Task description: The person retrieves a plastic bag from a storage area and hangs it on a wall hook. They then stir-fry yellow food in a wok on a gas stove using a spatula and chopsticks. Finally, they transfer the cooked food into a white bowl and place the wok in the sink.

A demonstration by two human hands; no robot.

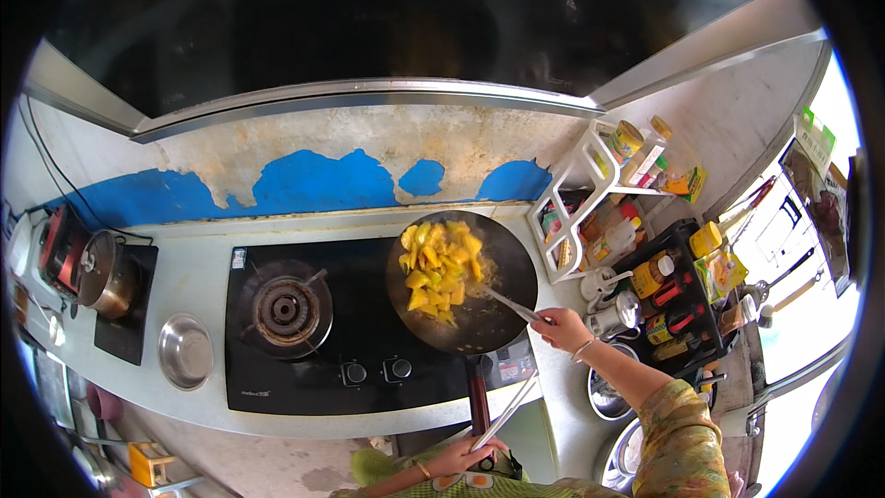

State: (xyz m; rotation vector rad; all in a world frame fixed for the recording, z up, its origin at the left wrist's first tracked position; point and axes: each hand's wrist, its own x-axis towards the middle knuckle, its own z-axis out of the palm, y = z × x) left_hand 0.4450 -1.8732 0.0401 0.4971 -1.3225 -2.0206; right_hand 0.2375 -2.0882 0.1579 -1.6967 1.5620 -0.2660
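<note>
A dark wok (498, 321) sits over the right side of a black glass gas stove (311, 387). Chunks of yellow-green vegetable (439, 266) are heaped in its left half. My right hand (563, 330) grips a metal spatula (511, 304), whose blade end meets the food's right edge. Near the stove's front edge, my left hand (462, 458) holds a pair of pale chopsticks (508, 409), which slant up to the right. It is beside the end of the wok's dark red handle (477, 394); whether it also touches the handle, I cannot tell.
An unused burner (285, 310) is at the left. Beside the stove lies a steel bowl (186, 351), with a lidded pot (107, 277) farther left. A white rack (574, 204) and a black tray (715, 318) of bottles stand at the right. A range hood (359, 86) hangs above.
</note>
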